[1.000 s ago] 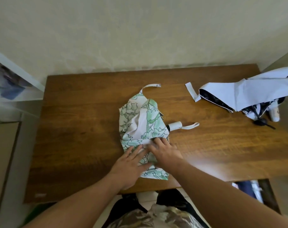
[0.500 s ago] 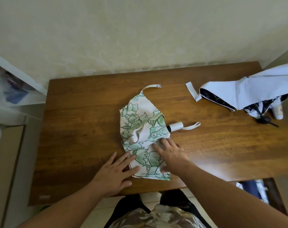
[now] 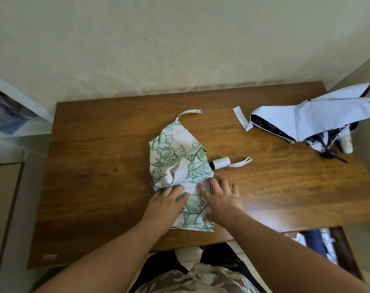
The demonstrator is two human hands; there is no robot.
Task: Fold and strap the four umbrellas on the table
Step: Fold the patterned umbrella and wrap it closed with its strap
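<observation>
Head view shows the wooden tabletop (image 3: 95,187) with only two of the four umbrellas: the floral umbrella (image 3: 175,163) lies in the middle toward the near edge, its canopy loose and half flattened, its strap (image 3: 190,112) lying unfastened, and the white umbrella (image 3: 319,115) sprawls unfolded at the far right corner, partly cut off by the frame. So I judge the work is at an early stage, with nothing strapped yet, and the other two umbrellas are not in view. Left hand (image 3: 165,205) and right hand (image 3: 222,199) both press flat, fingers straight, on the near part of the floral canopy, grasping nothing.
</observation>
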